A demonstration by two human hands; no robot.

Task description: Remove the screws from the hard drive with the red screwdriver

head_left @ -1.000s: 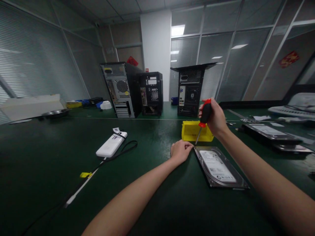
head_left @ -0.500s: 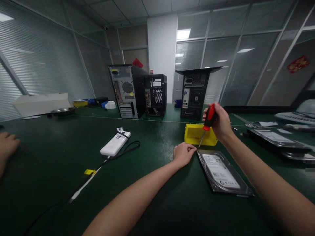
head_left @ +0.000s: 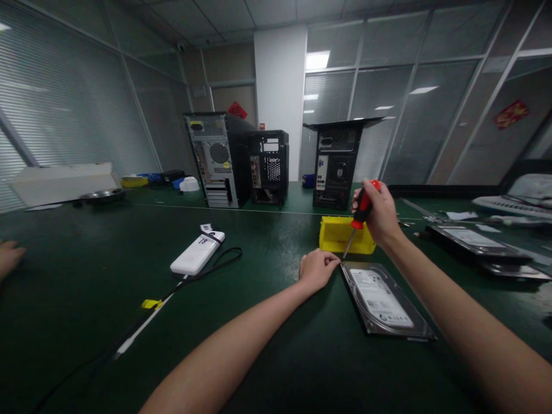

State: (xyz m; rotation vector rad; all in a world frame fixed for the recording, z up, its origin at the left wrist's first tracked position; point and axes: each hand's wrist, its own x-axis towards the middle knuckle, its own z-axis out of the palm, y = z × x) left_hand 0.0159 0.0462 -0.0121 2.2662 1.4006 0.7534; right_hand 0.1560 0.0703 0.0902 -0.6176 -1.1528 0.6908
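Observation:
A silver hard drive [head_left: 379, 296] with a white label lies flat on the dark green table. My right hand [head_left: 379, 210] grips a red and black screwdriver [head_left: 363, 207] by its handle. The screwdriver slants down, its tip at the drive's far left corner. Beside that corner rests my left hand [head_left: 318, 269], fingers curled and pinched together at the tip; whatever they hold, if anything, is too small to make out. Just behind the drive stands a yellow plastic bin [head_left: 334, 234], partly covered by the screwdriver.
More hard drives [head_left: 470, 241] lie at the right. A white power bank [head_left: 197, 254] with a cable sits left of centre. Computer cases [head_left: 219, 161] stand at the back, another case [head_left: 336, 167] behind the bin. Another person's hand [head_left: 9, 259] shows at the left edge.
The whole view has shifted slightly, so things appear a little further left. Both hands keep their places at the drive's corner, the screwdriver still held there.

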